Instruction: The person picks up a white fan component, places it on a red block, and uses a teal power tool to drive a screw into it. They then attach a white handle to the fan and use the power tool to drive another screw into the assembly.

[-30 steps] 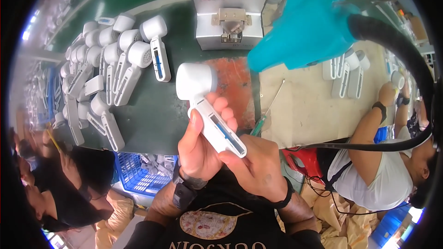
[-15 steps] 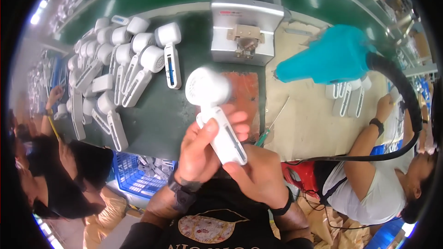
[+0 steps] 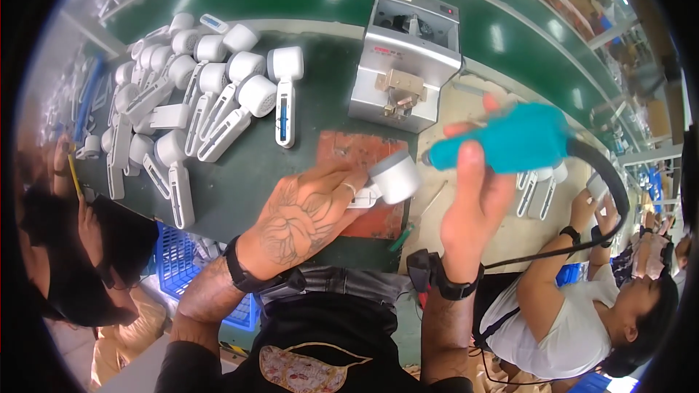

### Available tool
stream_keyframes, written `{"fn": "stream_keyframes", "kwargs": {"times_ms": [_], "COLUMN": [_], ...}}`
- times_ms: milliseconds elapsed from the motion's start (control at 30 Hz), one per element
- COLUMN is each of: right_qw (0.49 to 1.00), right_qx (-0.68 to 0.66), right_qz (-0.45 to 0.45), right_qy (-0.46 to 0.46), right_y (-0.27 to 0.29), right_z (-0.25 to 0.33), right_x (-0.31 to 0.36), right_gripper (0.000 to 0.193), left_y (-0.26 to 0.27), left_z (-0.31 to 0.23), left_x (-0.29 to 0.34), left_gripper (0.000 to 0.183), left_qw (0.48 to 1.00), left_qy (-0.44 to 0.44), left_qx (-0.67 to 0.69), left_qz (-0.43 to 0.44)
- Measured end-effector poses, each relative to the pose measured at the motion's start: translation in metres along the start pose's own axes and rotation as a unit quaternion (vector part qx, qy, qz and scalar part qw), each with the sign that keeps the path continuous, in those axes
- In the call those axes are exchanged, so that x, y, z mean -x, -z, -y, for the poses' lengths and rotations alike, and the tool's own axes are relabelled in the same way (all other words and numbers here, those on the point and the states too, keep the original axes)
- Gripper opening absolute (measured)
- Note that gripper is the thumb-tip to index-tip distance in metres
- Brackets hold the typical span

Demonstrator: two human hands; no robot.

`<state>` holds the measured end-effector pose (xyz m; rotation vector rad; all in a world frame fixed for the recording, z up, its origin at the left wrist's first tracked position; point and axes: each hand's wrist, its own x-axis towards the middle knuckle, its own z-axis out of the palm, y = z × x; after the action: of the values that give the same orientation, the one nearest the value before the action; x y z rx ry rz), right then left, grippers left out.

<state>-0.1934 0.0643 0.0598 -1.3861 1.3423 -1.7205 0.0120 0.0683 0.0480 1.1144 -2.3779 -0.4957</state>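
My left hand (image 3: pixel 306 207), closed around the handle, holds a white shower head (image 3: pixel 395 177) over a reddish mat (image 3: pixel 375 227). Its round head points to the right, and my fingers cover most of the handle. My right hand (image 3: pixel 472 215) grips the narrow front end of a teal handheld power tool (image 3: pixel 528 135); the thumb lies across the near side, with fingertips showing beyond. The tool's tip is just right of the shower head, apart from it. A thick black cable (image 3: pixel 619 196) runs from its rear.
Many white shower heads (image 3: pixel 211 78) lie piled at the left. A grey metal machine (image 3: pixel 399 51) stands at the back. A green-handled screwdriver (image 3: pixel 402 237) and more shower heads (image 3: pixel 540 189) are at the right. A blue crate (image 3: pixel 171 262) sits below. People work on both sides.
My right hand has left the shower head and taken hold of the teal tool. My left hand has turned the shower head so its head points right, lower over the mat. The view has shifted slightly.
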Motion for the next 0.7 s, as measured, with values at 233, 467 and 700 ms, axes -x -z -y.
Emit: {"fn": "stream_keyframes", "kwargs": {"times_ms": [233,467,700], "right_qw": [0.999,0.998,0.993], "right_qx": [-0.024,-0.063,-0.097], "right_qz": [-0.039,0.014,-0.043], "right_qy": [0.002,0.026,0.049], "right_y": [0.033,0.046,0.043], "right_z": [0.002,0.016,0.039], "right_x": [0.027,0.036,0.023], "right_gripper": [0.06,0.054,0.065], "left_y": [-0.01,-0.015,-0.036], "left_z": [0.022,0.023,0.036], "left_x": [0.006,-0.02,-0.052], "left_gripper": [0.039,0.03,0.039], "left_qw": [0.994,0.982,0.98], "left_qy": [-0.025,-0.125,-0.188], "left_qx": [0.1,0.136,0.038], "left_qz": [-0.045,-0.048,0.049]}}
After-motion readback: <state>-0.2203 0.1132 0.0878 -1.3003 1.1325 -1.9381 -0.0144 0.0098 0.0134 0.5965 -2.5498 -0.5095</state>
